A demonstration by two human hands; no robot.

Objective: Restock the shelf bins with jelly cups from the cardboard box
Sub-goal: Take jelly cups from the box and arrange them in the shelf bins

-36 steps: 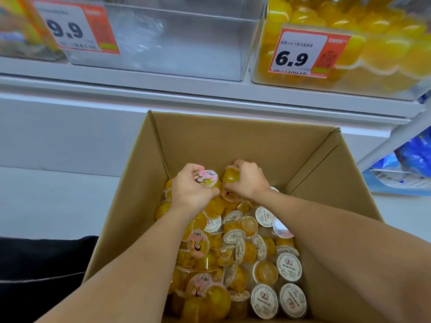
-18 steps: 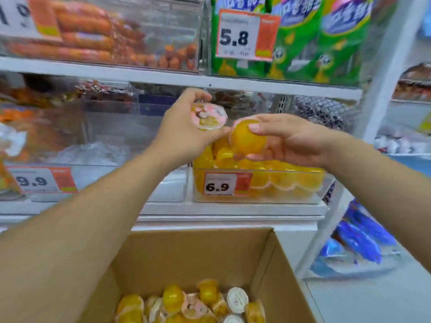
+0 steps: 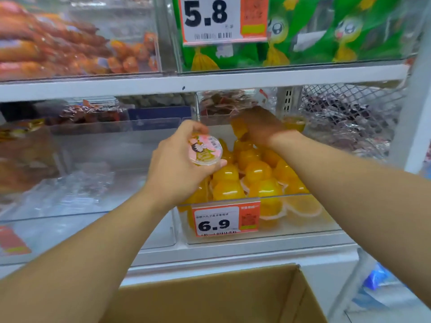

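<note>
My left hand [image 3: 177, 169] grips a jelly cup [image 3: 205, 149] with a pink cartoon lid, held just left of the clear shelf bin [image 3: 303, 227] tagged 6.9. That bin is piled with yellow jelly cups [image 3: 257, 171]. My right hand [image 3: 260, 125] reaches deep into the back of the bin, above the pile, its fingers curled round a yellow jelly cup [image 3: 239, 128]. Another cup [image 3: 295, 122] shows just right of that hand. The cardboard box [image 3: 210, 297] sits below the shelf; only its far wall and right flap show.
A clear bin [image 3: 93, 183] left of the jelly bin holds crumpled plastic. Sausage packs [image 3: 58, 43] and green snack bags [image 3: 314, 31] fill the shelf above. A white upright [image 3: 417, 101] stands at the right, with blue packs [image 3: 377, 278] lower right.
My right hand has pushed forward from the bin's front into its back with its cup. My left hand has dropped lower, still holding its cup. The view came closer to the shelf.
</note>
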